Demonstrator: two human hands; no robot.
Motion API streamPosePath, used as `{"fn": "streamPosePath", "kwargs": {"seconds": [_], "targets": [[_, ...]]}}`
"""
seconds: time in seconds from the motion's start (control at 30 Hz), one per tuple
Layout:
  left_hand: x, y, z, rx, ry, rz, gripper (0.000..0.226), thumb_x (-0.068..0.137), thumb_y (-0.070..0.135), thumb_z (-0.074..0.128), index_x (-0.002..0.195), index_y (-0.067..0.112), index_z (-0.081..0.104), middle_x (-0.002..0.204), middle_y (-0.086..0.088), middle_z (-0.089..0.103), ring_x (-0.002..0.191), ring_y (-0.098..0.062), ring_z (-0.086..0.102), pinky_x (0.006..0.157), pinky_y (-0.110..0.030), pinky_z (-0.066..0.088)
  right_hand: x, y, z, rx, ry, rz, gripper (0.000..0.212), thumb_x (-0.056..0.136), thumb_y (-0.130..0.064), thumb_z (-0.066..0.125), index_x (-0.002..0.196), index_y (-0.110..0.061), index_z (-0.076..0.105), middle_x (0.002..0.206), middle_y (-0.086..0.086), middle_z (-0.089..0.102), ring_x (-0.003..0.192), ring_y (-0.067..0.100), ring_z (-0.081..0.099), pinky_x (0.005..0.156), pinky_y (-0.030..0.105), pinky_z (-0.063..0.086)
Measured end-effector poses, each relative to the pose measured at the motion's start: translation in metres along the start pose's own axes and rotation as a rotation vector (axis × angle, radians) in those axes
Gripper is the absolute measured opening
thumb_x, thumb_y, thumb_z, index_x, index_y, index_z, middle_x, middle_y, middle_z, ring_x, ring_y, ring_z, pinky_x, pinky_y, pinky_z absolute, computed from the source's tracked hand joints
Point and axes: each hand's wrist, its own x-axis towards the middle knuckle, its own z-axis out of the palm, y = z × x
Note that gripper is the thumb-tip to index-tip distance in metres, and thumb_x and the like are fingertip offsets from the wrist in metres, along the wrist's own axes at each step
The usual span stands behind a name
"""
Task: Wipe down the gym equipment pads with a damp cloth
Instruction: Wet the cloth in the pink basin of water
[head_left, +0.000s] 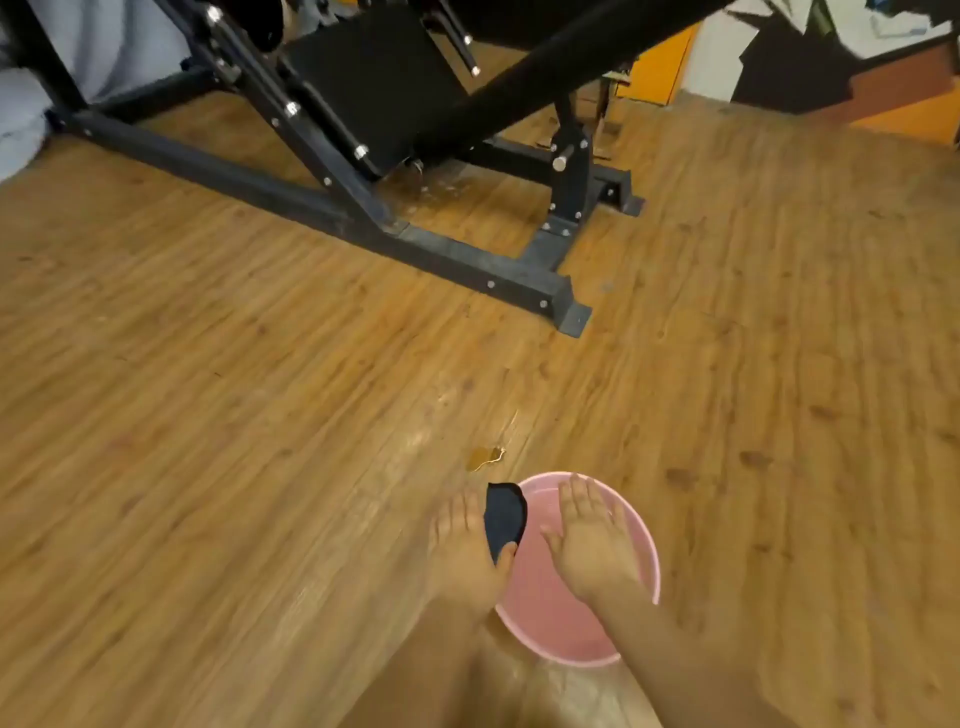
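Observation:
A small dark cloth (505, 517) hangs at the left rim of a pink bucket (540, 618) on the wooden floor, pinched between the thumb and fingers of my left hand (465, 551). My right hand (592, 538) hovers flat over the bucket's opening, fingers spread, holding nothing. Farther off at the top stands a black gym machine with a dark pad (379, 83) set at a slant inside its steel frame (291, 197).
A small wet patch (484, 457) lies on the floor just beyond the bucket. The machine's base bar ends in a foot (571, 312) toward the middle. Orange and white furniture (660, 62) lines the far right wall.

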Motion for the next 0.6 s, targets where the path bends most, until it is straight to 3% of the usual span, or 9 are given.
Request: {"fn": "streamPosePath", "kwargs": {"seconds": [0.03,0.07,0.13,0.17,0.27,0.37,0.47,0.5,0.6], "targets": [[0.006,-0.005,0.016,-0.044,-0.119,-0.017,0.091,0.082,0.059,0.025,0.152,0.004,0.008,0.159,-0.01,0.012,0.146,-0.026,0.018,0.117,-0.037,0.018,0.012,0.005,0.015,-0.03,0.037,-0.002,0.063,0.1,-0.044,0.017,0.148,-0.011,-0.006,0.157,0.005,-0.01,0.144,0.018,-0.009,0.118,0.039,-0.003],[0.011,-0.004,0.027,-0.044,-0.154,-0.023,0.087,0.086,0.056,0.028,0.152,0.006,0.002,0.159,-0.011,0.01,0.146,-0.026,0.017,0.118,-0.036,0.017,0.023,0.009,0.027,-0.016,0.045,0.018,0.064,0.099,-0.047,0.014,0.148,-0.011,-0.007,0.157,0.004,-0.01,0.144,0.017,-0.01,0.117,0.039,-0.004],[0.028,-0.01,0.052,-0.028,-0.08,-0.041,0.073,0.094,0.044,0.033,0.15,0.002,0.012,0.146,-0.019,0.04,0.131,-0.03,0.046,0.107,-0.037,0.039,0.046,0.02,0.044,-0.048,0.081,0.019,0.071,0.093,-0.056,0.001,0.148,-0.012,-0.007,0.157,0.003,-0.01,0.143,0.017,-0.012,0.114,0.037,-0.008],[0.032,-0.008,0.058,-0.039,-0.152,-0.089,0.064,0.099,0.036,0.033,0.15,0.001,0.017,0.138,-0.016,0.051,0.122,-0.029,0.054,0.099,-0.036,0.045,0.054,0.024,0.051,-0.068,0.105,0.013,0.076,0.087,-0.059,-0.006,0.148,-0.012,-0.006,0.157,0.003,-0.01,0.143,0.017,-0.012,0.113,0.036,-0.01],[0.03,-0.001,0.048,-0.016,-0.375,-0.065,0.04,0.101,0.02,0.037,0.139,0.006,0.043,0.129,-0.013,0.056,0.116,-0.03,0.055,0.093,-0.032,0.044,0.052,0.029,0.051,-0.08,0.089,0.023,0.076,0.09,-0.061,-0.005,0.148,-0.013,-0.006,0.157,0.003,-0.01,0.144,0.017,-0.012,0.114,0.036,-0.009],[0.027,0.007,0.008,0.064,-0.408,-0.094,0.05,0.095,0.005,0.039,0.145,0.004,0.032,0.128,-0.016,0.056,0.112,-0.032,0.058,0.093,-0.038,0.048,0.032,0.021,0.023,-0.067,0.063,0.032,0.103,0.066,-0.065,-0.037,0.148,-0.012,-0.006,0.157,0.003,-0.01,0.144,0.019,-0.011,0.112,0.035,-0.01],[0.021,0.028,-0.054,0.169,-0.46,-0.021,0.065,0.093,-0.002,0.033,0.152,0.007,0.007,0.136,-0.015,0.051,0.113,-0.028,0.058,0.088,-0.035,0.047,0.003,0.009,-0.028,-0.027,0.041,0.023,0.064,0.096,-0.046,0.004,0.149,-0.011,-0.002,0.156,0.004,-0.011,0.144,0.021,-0.01,0.114,0.038,-0.008],[0.019,0.039,-0.083,0.186,-0.464,0.008,0.066,0.094,-0.002,0.032,0.152,0.007,0.003,0.144,-0.016,0.042,0.119,-0.028,0.054,0.091,-0.034,0.045,-0.01,0.004,-0.05,-0.016,0.078,0.01,0.059,0.099,-0.04,0.016,0.149,-0.009,0.002,0.156,0.004,-0.008,0.144,0.023,-0.006,0.114,0.039,-0.005],[0.009,0.072,-0.176,0.261,-0.423,0.118,0.067,0.094,-0.004,0.029,0.152,0.006,-0.004,0.159,-0.014,0.009,0.14,-0.028,0.028,0.106,-0.034,0.037,-0.052,-0.015,-0.133,-0.028,0.119,-0.008,0.057,0.1,-0.033,0.024,0.148,-0.008,0.006,0.155,0.006,-0.003,0.144,0.025,-0.002,0.112,0.039,-0.005]]}}
